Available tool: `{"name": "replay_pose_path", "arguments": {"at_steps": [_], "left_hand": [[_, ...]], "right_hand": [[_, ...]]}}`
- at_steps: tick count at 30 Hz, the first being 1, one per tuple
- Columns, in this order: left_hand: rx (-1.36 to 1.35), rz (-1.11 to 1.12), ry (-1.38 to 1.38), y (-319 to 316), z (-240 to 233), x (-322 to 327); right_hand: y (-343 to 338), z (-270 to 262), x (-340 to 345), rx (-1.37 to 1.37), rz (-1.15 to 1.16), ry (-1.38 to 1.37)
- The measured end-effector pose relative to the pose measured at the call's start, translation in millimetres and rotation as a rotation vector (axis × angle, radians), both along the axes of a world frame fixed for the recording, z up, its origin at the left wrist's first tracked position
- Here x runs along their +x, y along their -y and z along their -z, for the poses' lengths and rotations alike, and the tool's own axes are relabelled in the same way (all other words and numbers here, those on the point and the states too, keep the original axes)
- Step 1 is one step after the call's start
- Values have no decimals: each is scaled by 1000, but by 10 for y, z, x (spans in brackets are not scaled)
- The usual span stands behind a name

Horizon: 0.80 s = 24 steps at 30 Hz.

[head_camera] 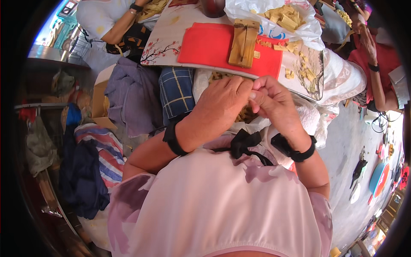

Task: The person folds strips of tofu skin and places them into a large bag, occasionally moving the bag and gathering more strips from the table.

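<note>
My left hand [221, 104] and my right hand [273, 102] meet at the near edge of the low table, fingertips together; whatever may be between them is hidden. Beneath them, pale yellow folded pieces [245, 115] lie in a white bag in front of me. Beyond my hands, a slotted wooden block [244, 43] rests on a red cloth or sheet [205, 45]. Small folded yellow pieces [292, 46] are scattered to its right. A white plastic bag [237, 9] at the back right holds more yellow pieces [284, 17].
One person [120, 27] sits at the upper left and another [374, 54] at the upper right. A dark red container [213, 7] stands at the table's back. Left of the table are a cardboard box [98, 96], a purple-grey cloth [133, 93] and a striped bag [107, 154].
</note>
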State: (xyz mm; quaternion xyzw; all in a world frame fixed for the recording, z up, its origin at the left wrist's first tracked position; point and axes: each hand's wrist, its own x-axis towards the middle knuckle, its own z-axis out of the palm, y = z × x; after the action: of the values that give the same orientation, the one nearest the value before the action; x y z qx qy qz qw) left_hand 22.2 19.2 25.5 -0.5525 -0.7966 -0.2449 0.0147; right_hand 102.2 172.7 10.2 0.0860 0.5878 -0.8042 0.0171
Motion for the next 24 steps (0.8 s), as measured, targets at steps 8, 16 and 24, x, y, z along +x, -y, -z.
{"name": "replay_pose_path", "arguments": {"at_steps": [8,16,24], "left_hand": [[227,169,-523,42,451,-586],[214,54,-244,-12,576,-902],[337,-1,1030,-193,520,-975]], "right_hand": [[209,173,-79,81,30,-95],[174,87,-330,121,123,-136],[-294,264,-664,126,292,-31]]}}
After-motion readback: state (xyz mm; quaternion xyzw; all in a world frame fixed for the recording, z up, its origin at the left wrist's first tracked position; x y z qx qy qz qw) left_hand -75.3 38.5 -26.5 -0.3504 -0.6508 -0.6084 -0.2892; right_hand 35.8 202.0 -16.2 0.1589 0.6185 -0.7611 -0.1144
